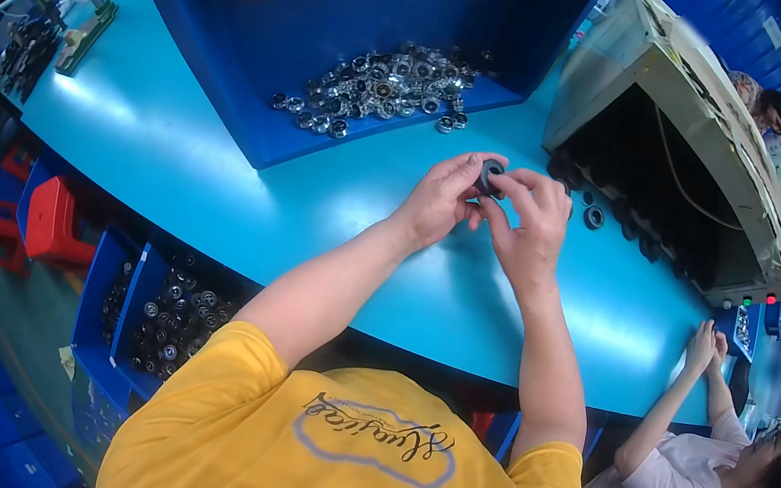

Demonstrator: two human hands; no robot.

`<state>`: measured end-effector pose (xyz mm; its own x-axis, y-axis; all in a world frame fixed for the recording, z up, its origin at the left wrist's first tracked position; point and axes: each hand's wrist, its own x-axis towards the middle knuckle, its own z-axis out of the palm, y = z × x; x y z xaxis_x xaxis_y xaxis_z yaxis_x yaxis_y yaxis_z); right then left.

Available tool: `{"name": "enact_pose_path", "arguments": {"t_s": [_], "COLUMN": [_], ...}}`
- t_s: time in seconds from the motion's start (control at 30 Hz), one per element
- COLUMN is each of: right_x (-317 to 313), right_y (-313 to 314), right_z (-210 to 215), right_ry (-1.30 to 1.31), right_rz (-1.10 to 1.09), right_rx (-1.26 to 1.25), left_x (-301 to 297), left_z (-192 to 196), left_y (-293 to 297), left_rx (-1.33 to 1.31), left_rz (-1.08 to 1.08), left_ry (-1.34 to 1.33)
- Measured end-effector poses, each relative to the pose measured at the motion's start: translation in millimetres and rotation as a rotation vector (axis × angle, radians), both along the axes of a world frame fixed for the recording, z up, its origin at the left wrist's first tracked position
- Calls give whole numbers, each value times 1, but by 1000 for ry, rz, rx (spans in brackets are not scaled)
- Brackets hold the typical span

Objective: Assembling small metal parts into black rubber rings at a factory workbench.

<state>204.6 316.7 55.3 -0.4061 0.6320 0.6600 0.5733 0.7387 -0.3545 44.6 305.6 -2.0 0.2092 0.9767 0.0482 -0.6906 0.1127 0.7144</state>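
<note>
Above the blue tabletop (332, 236), both my hands meet around a small black ring-shaped part (489, 176). My left hand (445, 192) pinches it from the left, thumb and fingers against its rim. From the right, my right hand (532, 219) closes its fingertips on the same ring, covering part of it. Beyond them, shiny metal-and-black round parts (388, 84) are heaped in a tilted blue bin (225, 71), a few of them at its front lip. Right of my hands, a similar black ring (594, 218) lies on the table near other dark parts.
A beige box-shaped machine (703, 118) with a dark opening stands at the right. A co-worker (689, 466) sits at the table's right side. Below the left edge are blue crates of round parts (181, 314) and a red stool (59, 222). A green stand (88, 37) is far left.
</note>
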Motion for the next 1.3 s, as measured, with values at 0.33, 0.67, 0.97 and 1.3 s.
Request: {"name": "enact_pose_path", "arguments": {"t_s": [0.33, 0.67, 0.97, 1.3], "right_x": [-10, -72, -66, -22], "right_y": [74, 84, 108, 72], "right_z": [-45, -80, -111, -91], "right_ry": [189, 11, 56, 242], "right_rz": [-57, 29, 31, 65], "right_rx": [-466, -257, -354, -399], "left_x": [-11, -15, -14, 3], "left_z": [17, 15, 17, 17], "left_y": [1, 2, 3, -3], "left_rx": [105, 101, 144, 460], "left_rz": [-71, -105, -107, 431], "left_ry": [-233, -309, -275, 688]}}
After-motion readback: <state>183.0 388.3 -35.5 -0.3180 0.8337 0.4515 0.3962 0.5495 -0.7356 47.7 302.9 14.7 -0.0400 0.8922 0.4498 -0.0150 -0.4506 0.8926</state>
